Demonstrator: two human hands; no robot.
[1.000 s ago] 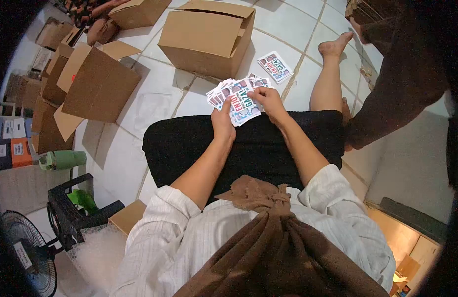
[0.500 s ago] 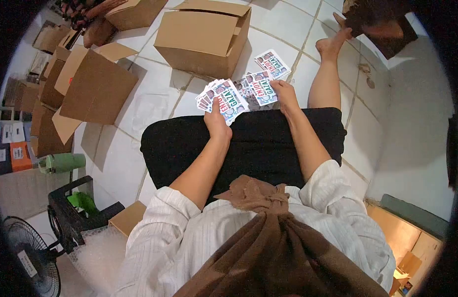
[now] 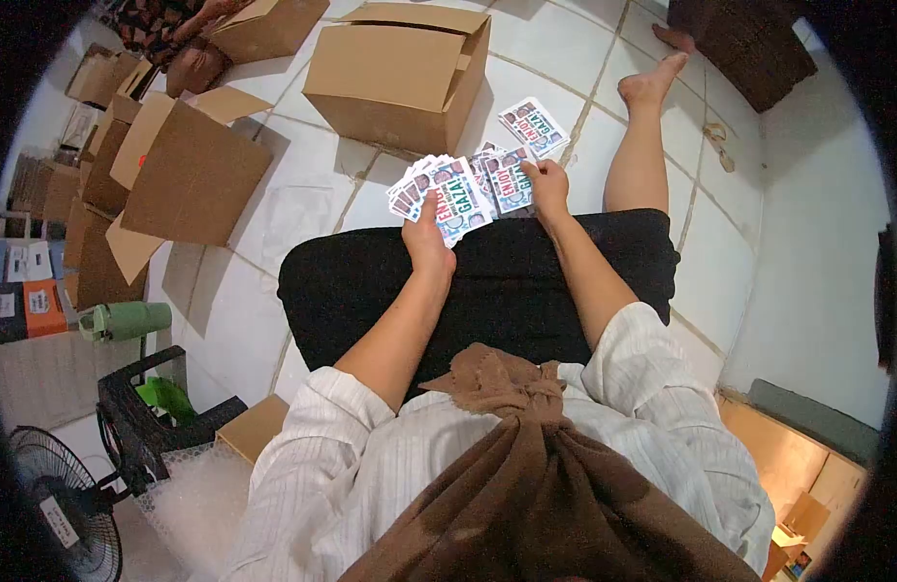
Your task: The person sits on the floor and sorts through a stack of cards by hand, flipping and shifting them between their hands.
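Note:
My left hand [image 3: 429,244] is closed around a fanned bunch of printed cards [image 3: 452,199], its thumb lying on the top one. The lettering "GAZA!" and "ENJOY" shows on them. Just to the right, my right hand [image 3: 549,191] pinches a card [image 3: 510,180] of the same print by its right side; whether more lie under it I cannot tell. Its left edge is close against the fan. Further off, a small stack of matching cards [image 3: 533,127] lies on the tiled floor. Darker printed pieces show partly between the two hands.
Ahead stands a cardboard box [image 3: 390,78] with its flaps folded over. An open carton [image 3: 201,179] is at the left, near a green tumbler [image 3: 126,321] and a black fan [image 3: 63,509]. Part of another person [image 3: 192,63] shows at the upper left.
My right hand has moved a little left and down, bringing its card closer to the fan. My left hand has barely shifted. The other person's arm has moved slightly.

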